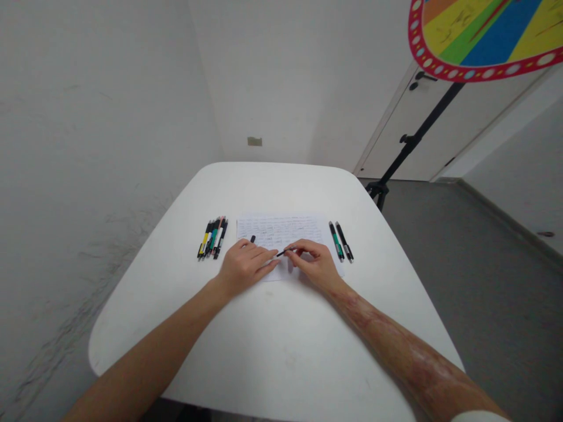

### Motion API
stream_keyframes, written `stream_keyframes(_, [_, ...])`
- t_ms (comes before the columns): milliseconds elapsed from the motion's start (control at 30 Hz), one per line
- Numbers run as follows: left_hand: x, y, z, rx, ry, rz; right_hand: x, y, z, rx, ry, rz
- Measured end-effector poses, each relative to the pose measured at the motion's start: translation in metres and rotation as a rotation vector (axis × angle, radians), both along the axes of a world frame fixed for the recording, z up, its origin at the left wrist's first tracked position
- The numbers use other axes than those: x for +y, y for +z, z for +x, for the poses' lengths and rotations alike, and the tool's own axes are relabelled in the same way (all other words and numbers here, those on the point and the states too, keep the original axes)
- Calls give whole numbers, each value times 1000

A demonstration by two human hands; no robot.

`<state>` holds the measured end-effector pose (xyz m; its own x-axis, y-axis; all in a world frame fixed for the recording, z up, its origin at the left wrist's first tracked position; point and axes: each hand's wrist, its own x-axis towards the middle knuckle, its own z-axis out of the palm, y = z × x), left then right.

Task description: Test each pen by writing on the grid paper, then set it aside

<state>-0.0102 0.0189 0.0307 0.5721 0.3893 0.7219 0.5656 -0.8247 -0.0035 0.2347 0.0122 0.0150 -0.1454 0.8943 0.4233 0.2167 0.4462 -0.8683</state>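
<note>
Over a sheet of handwritten paper (pixel 281 227), my two hands come close together. My right hand (pixel 311 261) pinches a thin black pen part (pixel 282 253) between thumb and fingertips. My left hand (pixel 246 265) reaches to the left end of that part, its fingers long and near each other with the thumb just below. What lies under its palm is hidden. Past its knuckles a short black piece (pixel 253 238) pokes out over the paper; I cannot tell whether the left hand holds it.
Several pens (pixel 213 239) lie side by side left of the paper on the white table (pixel 272 340). To the right are a green-and-black pen (pixel 336 241) and a black pen (pixel 345 241). A colourful wheel (pixel 484 35) on a black stand (pixel 407 143) rises beyond the table's right edge.
</note>
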Motion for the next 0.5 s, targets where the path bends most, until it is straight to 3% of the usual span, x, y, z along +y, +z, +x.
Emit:
stream_keyframes(67, [1, -2, -3, -77, 76, -76, 1, -3, 1, 21, -43, 26])
stream_keyframes(167, [5, -4, -9, -123, 320, -222, 2, -7, 2, 60, -115, 27])
stream_keyframes(300, [9, -2, -14, 88, 593, -462, 5, -8, 2, 131, -171, -36])
stream_keyframes(400, [9, 2, -14, 230, 660, -595, 7, -7, 2, 208, -198, -88])
stream_keyframes(500, [6, 6, -13, 310, 624, -634, 9, -7, 2, 290, -203, -119])
